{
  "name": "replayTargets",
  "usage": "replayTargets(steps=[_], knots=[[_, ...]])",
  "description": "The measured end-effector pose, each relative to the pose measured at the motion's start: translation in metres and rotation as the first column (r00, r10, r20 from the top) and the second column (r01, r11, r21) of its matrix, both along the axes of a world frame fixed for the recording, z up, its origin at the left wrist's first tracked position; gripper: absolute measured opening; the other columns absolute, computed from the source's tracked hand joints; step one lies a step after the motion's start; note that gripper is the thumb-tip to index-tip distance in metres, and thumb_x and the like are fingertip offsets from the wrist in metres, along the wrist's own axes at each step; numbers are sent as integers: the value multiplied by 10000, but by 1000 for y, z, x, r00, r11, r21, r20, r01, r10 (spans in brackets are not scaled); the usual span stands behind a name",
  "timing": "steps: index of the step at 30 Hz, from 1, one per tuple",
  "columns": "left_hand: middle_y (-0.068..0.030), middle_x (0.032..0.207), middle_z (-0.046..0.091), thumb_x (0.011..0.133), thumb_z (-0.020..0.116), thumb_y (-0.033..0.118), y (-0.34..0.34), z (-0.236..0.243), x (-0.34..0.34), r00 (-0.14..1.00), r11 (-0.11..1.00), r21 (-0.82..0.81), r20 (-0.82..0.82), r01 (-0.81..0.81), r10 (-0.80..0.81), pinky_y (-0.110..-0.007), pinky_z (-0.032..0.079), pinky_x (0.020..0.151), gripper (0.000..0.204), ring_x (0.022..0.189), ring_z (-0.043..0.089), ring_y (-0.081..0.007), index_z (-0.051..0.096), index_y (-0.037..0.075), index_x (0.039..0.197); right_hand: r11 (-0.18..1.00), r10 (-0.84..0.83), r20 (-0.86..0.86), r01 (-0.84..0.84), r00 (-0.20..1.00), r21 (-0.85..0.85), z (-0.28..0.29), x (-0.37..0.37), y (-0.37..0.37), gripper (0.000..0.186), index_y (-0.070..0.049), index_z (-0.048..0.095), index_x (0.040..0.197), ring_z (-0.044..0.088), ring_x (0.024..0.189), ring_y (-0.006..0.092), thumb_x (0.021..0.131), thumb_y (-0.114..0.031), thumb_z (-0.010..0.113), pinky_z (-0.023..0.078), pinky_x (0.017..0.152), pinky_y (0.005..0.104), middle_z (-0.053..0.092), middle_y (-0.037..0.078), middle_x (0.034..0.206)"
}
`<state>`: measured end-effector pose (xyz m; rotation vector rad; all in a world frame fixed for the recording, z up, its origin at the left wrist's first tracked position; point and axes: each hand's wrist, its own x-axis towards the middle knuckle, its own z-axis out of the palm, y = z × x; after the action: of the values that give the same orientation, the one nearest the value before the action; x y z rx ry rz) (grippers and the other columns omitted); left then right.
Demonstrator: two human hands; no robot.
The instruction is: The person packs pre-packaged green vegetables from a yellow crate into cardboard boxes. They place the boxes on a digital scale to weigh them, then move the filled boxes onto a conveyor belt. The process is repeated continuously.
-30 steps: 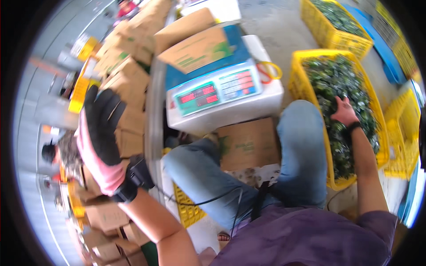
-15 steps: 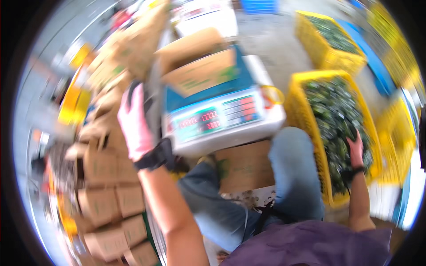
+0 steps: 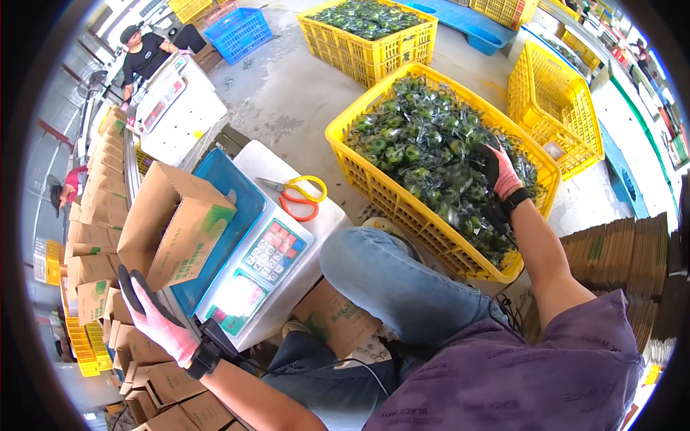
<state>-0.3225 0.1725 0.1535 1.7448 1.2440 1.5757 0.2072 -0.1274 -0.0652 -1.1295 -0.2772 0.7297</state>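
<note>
My left hand (image 3: 159, 316), in a pink glove with black palm and fingertips, is open with its fingers stretched out. It is beside an open-topped cardboard box (image 3: 180, 230), which rests on the blue pan of a white digital scale (image 3: 269, 251). On my right, a yellow plastic crate (image 3: 424, 233) is heaped with dark green produce in clear wrapping (image 3: 424, 151). My right hand (image 3: 501, 172), gloved the same way, reaches onto that heap, fingers apart; its dark fingertips partly blend into the packets, and no separate held packet shows.
Scissors (image 3: 302, 197) with orange and yellow handles lie beside the scale. Cardboard boxes (image 3: 93, 298) line the left. Another filled yellow crate (image 3: 366, 54) and an unfilled one (image 3: 557, 108) stand beyond. Flattened cardboard (image 3: 618, 262) is stacked at right. A co-worker (image 3: 144, 57) is behind another scale.
The view has swung to the right, so the scale and box now appear further left and the crate more central. My right hand is now further up the heap; my left remains near the box.
</note>
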Motion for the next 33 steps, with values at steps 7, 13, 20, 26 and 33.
replayTargets(steps=[7, 13, 20, 26, 33], knots=[[-93, 1291, 501, 947, 491, 146, 1, -8, -6, 999, 999, -22, -14, -29, 29, -315, 367, 1022, 369, 1170, 473, -175, 486, -25, 1274, 459, 765, 607, 476, 217, -750, 66, -46, 85, 626, -80, 518, 1236, 517, 1063, 365, 720, -404, 660, 431, 901, 432, 551, 200, 1123], [-119, 1276, 506, 952, 478, 129, 6, -13, -2, 999, 999, -16, -11, -38, 38, -317, 388, 1016, 357, 1159, 489, -185, 480, -39, 1267, 572, 818, 562, 283, -123, -770, 17, -51, 215, 490, -144, 479, 1254, 515, 1090, 311, 780, -237, 562, 460, 882, 421, 519, 112, 1190], [-103, 1262, 530, 959, 469, 154, 3, -22, 2, 997, 996, -53, 0, -71, 71, -307, 373, 1013, 363, 1149, 497, -174, 490, -39, 1266, 328, 933, 360, 372, 19, -868, 12, -53, 232, 620, -108, 474, 1261, 507, 1088, 347, 705, -275, 692, 471, 869, 423, 494, 200, 1166], [-148, 1194, 568, 865, 614, 147, 6, -15, -6, 968, 989, 33, -206, -142, 146, -352, 363, 996, 376, 1144, 510, -242, 546, 2, 1205, 820, 491, 795, 120, 355, -560, 51, -23, 187, 662, -2, 471, 1239, 545, 1080, 214, 703, -277, 745, 426, 909, 336, 548, 160, 1194], [-119, 1076, 591, 825, 621, 63, 3, -10, -11, 962, 986, 4, -223, -164, 161, -293, 427, 895, 279, 1000, 561, -197, 611, 17, 1100, 907, -11, 1000, -422, -23, 1, 280, -226, 272, 583, -42, 500, 1230, 576, 1045, 251, 712, -174, 732, 447, 899, 344, 568, 139, 1177]])
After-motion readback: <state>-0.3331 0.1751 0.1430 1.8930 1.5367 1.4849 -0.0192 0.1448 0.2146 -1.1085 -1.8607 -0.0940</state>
